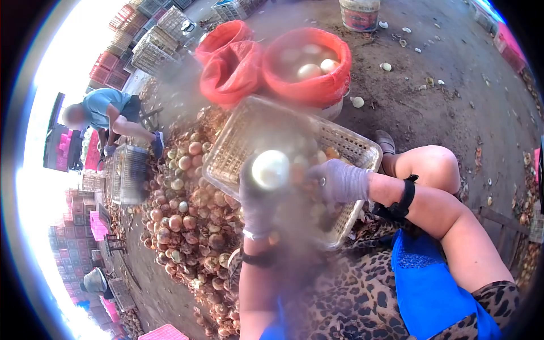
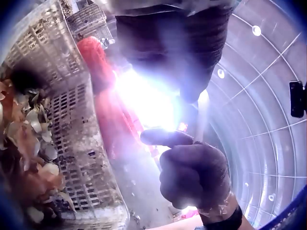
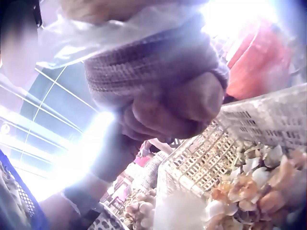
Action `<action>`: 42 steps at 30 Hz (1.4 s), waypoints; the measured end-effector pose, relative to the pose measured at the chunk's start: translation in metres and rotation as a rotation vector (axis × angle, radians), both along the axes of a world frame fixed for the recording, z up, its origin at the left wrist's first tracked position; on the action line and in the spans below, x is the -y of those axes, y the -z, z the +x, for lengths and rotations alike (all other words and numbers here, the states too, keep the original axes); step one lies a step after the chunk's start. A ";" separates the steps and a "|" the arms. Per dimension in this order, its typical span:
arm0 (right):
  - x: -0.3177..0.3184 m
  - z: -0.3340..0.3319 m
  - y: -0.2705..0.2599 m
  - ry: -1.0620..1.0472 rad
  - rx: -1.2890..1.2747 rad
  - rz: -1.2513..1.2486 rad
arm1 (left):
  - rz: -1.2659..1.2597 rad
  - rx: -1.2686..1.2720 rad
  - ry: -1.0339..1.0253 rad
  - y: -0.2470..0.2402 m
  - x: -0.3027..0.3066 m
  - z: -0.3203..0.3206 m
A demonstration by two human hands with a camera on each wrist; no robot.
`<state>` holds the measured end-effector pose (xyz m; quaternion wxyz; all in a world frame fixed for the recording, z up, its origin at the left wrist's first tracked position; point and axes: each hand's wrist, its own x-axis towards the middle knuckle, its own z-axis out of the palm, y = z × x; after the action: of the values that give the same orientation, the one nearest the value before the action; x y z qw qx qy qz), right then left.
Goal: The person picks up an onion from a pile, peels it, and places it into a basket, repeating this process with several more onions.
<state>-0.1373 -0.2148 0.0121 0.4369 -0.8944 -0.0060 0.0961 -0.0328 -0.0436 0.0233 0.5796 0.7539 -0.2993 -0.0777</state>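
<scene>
A peeled white onion (image 1: 270,169) is held in my gloved left hand (image 1: 258,207) above a plastic crate (image 1: 348,140). Close on its right, my gloved right hand (image 1: 343,182) has its fingers curled. From that fist (image 2: 194,172), in the left wrist view, a thin pale blade (image 2: 203,115) rises toward the left hand (image 2: 170,48); glare washes out the space between them. Both the curled fingers (image 3: 168,110) and the crate's slotted wall (image 3: 206,160) show in the right wrist view. Onion skins (image 3: 254,189) lie inside the crate.
A heap of unpeeled onions (image 1: 187,209) spreads left of the crate. Beyond it stand a red-lined bucket (image 1: 306,96) with peeled onions and a red sack (image 1: 229,71). Another person (image 1: 107,113) bends over a crate (image 1: 127,175) at far left. A bucket (image 1: 360,16) stands behind.
</scene>
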 end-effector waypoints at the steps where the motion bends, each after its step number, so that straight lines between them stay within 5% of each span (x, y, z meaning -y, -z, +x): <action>1: 0.000 0.002 0.002 -0.006 0.030 -0.099 | -0.071 -0.084 0.006 0.003 0.000 -0.002; 5: 0.000 0.006 0.003 -0.092 -0.010 -0.049 | -0.358 -0.604 0.080 -0.012 0.008 -0.016; 9: -0.009 0.013 0.048 -0.207 0.237 0.245 | -0.525 -0.955 0.196 -0.041 0.015 -0.025; 11: -0.014 0.006 0.061 -0.161 0.014 0.564 | -0.719 -1.263 0.330 -0.034 0.010 -0.016; 13: -0.021 -0.005 -0.001 0.074 -0.575 1.081 | -0.655 -1.168 0.302 -0.024 0.004 -0.011; 15: -0.021 -0.009 -0.010 0.058 -0.579 1.179 | -0.268 -0.596 0.077 -0.018 0.002 -0.011; 17: -0.022 -0.011 -0.019 0.049 -0.602 1.200 | -0.596 -0.985 0.216 -0.013 -0.004 -0.003; 19: -0.024 -0.010 -0.030 0.042 -0.645 1.137 | -0.602 -0.915 0.225 -0.012 -0.007 -0.002; 21: -0.023 -0.014 -0.018 -0.046 -0.651 1.376 | -0.272 -0.398 0.101 -0.020 -0.005 -0.010; 23: -0.027 -0.010 0.002 -0.097 -0.300 1.162 | -0.634 -0.819 0.219 -0.020 -0.006 -0.006; 26: -0.036 -0.004 0.020 -0.094 0.355 0.428 | -0.756 -1.045 0.217 -0.033 -0.007 -0.004; 28: -0.033 -0.006 0.011 -0.098 0.360 0.359 | -0.551 -0.772 0.115 -0.032 -0.007 -0.005; 30: -0.028 -0.006 0.001 -0.087 0.315 0.209 | -0.193 -0.205 -0.016 -0.017 -0.007 -0.004; 34: -0.026 0.001 0.002 -0.194 0.180 -0.025 | -0.230 -0.328 0.026 -0.011 -0.008 -0.005; 37: -0.030 -0.002 0.010 0.010 0.188 0.230 | -0.258 -0.391 0.023 -0.012 -0.007 -0.006; 40: -0.028 -0.003 0.007 -0.022 0.193 0.345 | -0.397 -0.537 0.085 -0.005 -0.007 -0.003; 42: -0.025 -0.002 -0.006 -0.128 0.094 0.174 | -0.448 -0.601 0.097 -0.008 -0.004 -0.008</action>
<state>-0.1398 -0.1895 0.0181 0.5051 -0.8543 -0.0918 0.0809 -0.0410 -0.0400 0.0312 0.7876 0.5371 -0.1608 -0.2555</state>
